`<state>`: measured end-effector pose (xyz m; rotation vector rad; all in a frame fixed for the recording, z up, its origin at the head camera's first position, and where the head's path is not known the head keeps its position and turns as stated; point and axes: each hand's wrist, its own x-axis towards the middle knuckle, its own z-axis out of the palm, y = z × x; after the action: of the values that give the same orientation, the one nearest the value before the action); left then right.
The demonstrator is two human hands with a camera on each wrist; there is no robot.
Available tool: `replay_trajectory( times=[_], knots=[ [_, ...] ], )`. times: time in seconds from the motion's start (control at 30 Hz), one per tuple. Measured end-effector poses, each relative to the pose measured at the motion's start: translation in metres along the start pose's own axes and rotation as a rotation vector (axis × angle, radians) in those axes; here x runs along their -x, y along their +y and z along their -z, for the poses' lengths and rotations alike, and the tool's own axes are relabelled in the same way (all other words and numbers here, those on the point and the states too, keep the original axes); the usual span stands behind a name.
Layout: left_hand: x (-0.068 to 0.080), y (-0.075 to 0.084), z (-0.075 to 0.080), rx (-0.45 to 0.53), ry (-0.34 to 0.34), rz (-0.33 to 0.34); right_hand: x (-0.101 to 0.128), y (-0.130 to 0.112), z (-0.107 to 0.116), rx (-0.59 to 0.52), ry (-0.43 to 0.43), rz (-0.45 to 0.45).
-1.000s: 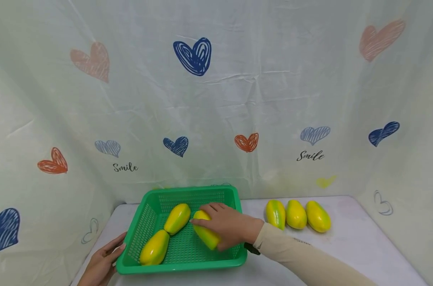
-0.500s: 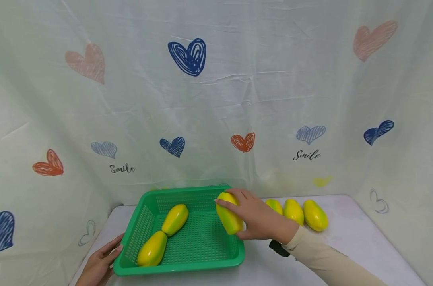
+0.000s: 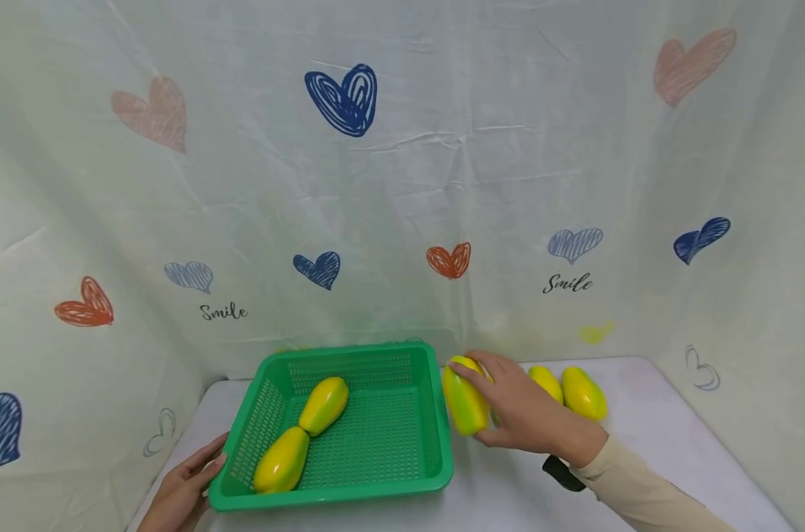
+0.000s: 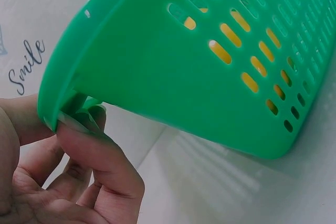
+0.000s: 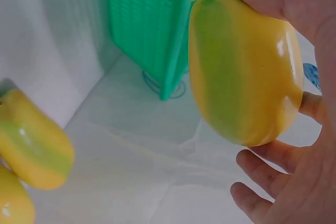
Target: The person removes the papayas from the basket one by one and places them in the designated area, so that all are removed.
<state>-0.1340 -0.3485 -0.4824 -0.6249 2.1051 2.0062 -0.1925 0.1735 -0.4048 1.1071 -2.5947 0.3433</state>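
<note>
Since half a second ago the right hand (image 3: 522, 414) has carried the yellow-green fruit (image 3: 465, 397) from above the basket's right side out past its right wall, so the fruit is now outside the green basket (image 3: 435, 414), just beside that wall and above the white table (image 3: 642, 428). The fingers curl over the fruit's top and the thumb lies under it, a full grip, plain in the right wrist view, where the fruit (image 5: 244, 66) fills the hand (image 5: 294, 129) and the basket (image 5: 147, 30) stands behind it.

Two more fruits lie inside the basket, one near the middle (image 3: 324, 405) and one at the front left (image 3: 281, 460), end to end and nearly touching. The left hand (image 3: 182, 491) is at the basket's front left corner; in the left wrist view its fingers (image 4: 100, 156) pinch the rim (image 4: 68, 103).

Beyond the right hand, two fruits (image 3: 583, 393) lie side by side on the table near the heart-printed cloth (image 3: 402, 185).
</note>
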Motion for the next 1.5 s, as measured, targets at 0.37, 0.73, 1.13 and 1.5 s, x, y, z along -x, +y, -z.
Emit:
replay_trajectory(
  times=[0.37,0.73,1.13,1.5],
  knots=[
    [-0.001,0.001,0.001,0.015,0.003,-0.002,0.035,0.013,-0.006,-0.051,-0.055,-0.107],
    [0.001,0.002,0.002,0.023,-0.003,-0.001,0.059,0.018,-0.020,-0.009,-0.071,-0.109],
    [0.001,0.001,0.002,0.010,0.000,0.002,0.076,0.023,-0.033,0.003,-0.118,-0.123],
    [0.002,0.001,0.002,0.023,0.007,0.006,0.090,0.030,-0.042,-0.011,-0.132,-0.135]
  ],
)
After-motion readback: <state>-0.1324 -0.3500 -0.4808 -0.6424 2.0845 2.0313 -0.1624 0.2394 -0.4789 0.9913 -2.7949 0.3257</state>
